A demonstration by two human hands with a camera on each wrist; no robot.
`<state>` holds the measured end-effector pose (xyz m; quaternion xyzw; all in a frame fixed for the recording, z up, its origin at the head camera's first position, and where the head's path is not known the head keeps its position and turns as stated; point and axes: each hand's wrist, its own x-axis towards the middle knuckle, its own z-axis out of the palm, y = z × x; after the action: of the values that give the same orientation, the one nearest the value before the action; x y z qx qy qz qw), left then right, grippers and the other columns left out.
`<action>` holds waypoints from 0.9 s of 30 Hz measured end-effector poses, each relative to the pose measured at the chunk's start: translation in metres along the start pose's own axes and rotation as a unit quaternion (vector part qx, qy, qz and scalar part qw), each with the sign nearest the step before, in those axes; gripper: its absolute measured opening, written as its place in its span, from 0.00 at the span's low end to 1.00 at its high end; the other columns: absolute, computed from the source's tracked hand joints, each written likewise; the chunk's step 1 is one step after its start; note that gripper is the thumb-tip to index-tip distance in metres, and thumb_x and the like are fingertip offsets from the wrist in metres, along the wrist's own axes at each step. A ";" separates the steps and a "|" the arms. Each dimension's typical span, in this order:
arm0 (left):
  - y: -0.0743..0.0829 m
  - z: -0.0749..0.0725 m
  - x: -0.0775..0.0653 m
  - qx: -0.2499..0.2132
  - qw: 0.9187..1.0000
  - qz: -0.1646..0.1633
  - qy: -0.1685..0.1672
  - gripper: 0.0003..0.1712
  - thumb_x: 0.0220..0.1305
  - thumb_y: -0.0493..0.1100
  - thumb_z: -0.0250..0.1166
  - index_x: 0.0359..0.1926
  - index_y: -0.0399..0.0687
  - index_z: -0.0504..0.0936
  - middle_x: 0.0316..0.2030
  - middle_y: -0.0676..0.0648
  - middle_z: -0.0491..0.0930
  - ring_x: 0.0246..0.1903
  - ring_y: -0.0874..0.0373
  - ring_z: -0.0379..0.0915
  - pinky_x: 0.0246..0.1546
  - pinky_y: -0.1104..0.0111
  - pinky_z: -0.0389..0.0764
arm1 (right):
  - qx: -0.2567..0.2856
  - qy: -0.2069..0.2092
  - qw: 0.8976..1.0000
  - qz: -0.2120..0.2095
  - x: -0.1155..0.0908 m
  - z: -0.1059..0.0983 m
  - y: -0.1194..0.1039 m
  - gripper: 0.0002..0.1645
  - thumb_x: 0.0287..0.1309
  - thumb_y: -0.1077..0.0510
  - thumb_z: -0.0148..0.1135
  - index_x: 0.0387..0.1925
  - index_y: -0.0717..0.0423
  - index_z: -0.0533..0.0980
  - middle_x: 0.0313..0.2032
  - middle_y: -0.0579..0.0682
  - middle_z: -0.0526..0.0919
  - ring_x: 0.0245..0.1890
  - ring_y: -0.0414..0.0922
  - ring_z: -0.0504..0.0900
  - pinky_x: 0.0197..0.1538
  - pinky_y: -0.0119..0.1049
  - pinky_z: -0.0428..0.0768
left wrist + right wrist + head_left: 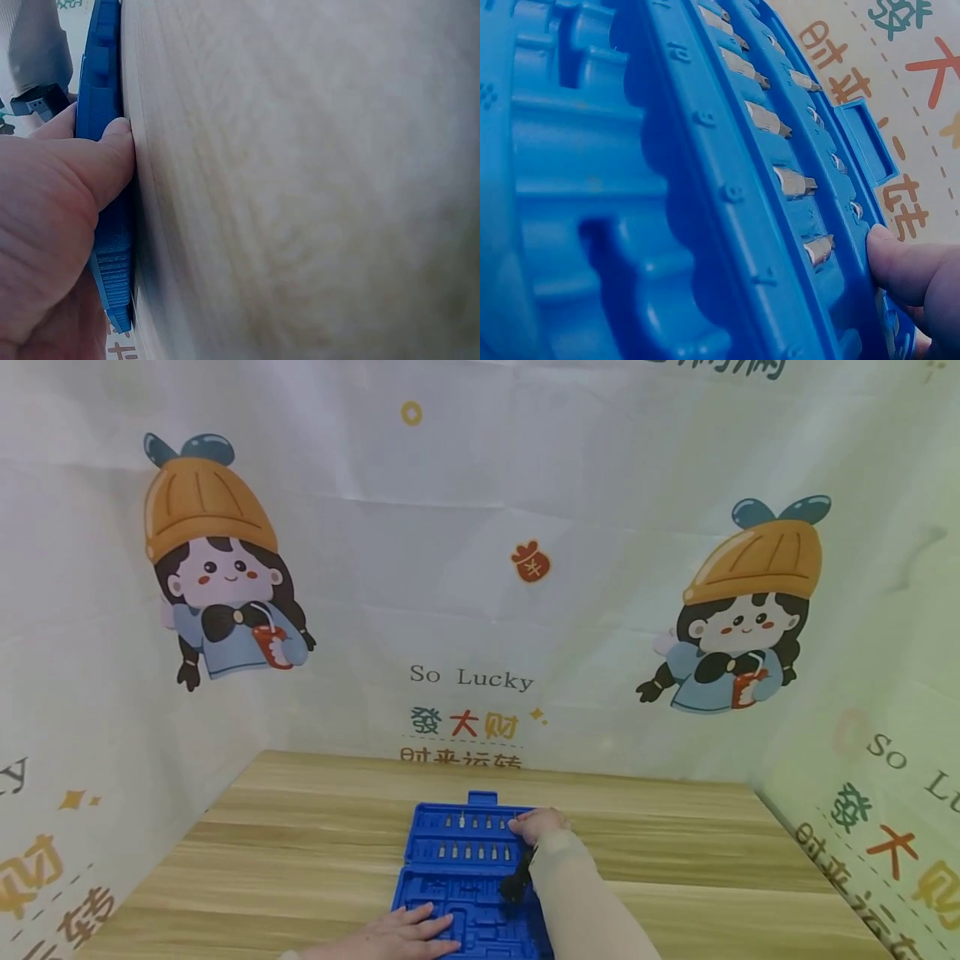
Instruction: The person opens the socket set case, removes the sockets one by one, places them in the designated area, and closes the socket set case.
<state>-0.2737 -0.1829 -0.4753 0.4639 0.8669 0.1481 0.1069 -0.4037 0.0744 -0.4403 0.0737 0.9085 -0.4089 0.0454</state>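
- A blue plastic case (pixel 480 912) is spread open on the worktop (pixel 300 843), its two halves joined along the middle and a latch tab (pixel 482 797) set at its far edge.
- Silver bits (pixel 481 852) are seated in two rows in the far half, numbers being moulded along the ridge by the nearer row; the farther row's right end is partly covered by the right hand (pixel 543 824), placed at the rim.
- The near half is moulded with shaped recesses and touched by the left hand (pixel 411 933), its fingers spread.

Blue rectangular plastic case (pixel 471 867): glossy | stubby silver metal bits (pixel 766 118): shiny | tan wood-grain tabletop (pixel 300 852) | white cloth backdrop (pixel 450 593): matt
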 end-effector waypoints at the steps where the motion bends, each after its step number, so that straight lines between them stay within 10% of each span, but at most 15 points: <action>1: -0.002 0.001 0.001 -0.004 1.000 -0.002 -0.003 0.32 0.72 0.60 0.48 0.74 0.63 0.58 0.71 0.46 0.58 0.70 0.45 0.51 0.64 0.48 0.61 | -0.007 0.000 1.000 -0.004 0.000 -0.001 0.000 0.12 0.60 0.52 0.65 0.39 0.56 0.85 0.55 0.63 0.75 0.59 0.63 0.63 0.62 0.54 0.65; 13: -0.029 0.023 0.006 -0.012 1.000 0.007 0.003 0.32 0.72 0.62 0.46 0.74 0.70 0.54 0.72 0.50 0.55 0.71 0.46 0.48 0.63 0.45 0.60 | 0.046 0.028 0.998 -0.024 0.007 0.007 0.008 0.09 0.57 0.58 0.67 0.37 0.59 0.85 0.66 0.71 0.60 0.66 0.67 0.52 0.66 0.58 0.55; 21: 0.004 -0.002 0.001 0.009 1.000 -0.005 -0.002 0.32 0.72 0.60 0.47 0.73 0.60 0.60 0.70 0.46 0.60 0.70 0.44 0.52 0.63 0.48 0.63 | 0.077 0.044 0.996 -0.029 0.005 0.011 0.013 0.08 0.57 0.59 0.68 0.37 0.58 0.84 0.65 0.68 0.63 0.65 0.67 0.54 0.63 0.61 0.58; 27: 0.000 0.000 0.000 0.003 1.000 0.006 0.000 0.32 0.73 0.59 0.47 0.73 0.60 0.59 0.70 0.45 0.59 0.70 0.43 0.52 0.62 0.47 0.63 | 0.111 0.058 0.992 -0.028 0.000 0.011 0.013 0.07 0.57 0.59 0.68 0.35 0.59 0.83 0.67 0.64 0.59 0.67 0.67 0.48 0.64 0.64 0.55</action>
<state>-0.2738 -0.1825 -0.4757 0.4695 0.8645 0.1458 0.1048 -0.4010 0.0743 -0.4574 0.0764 0.8604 -0.5032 -0.0272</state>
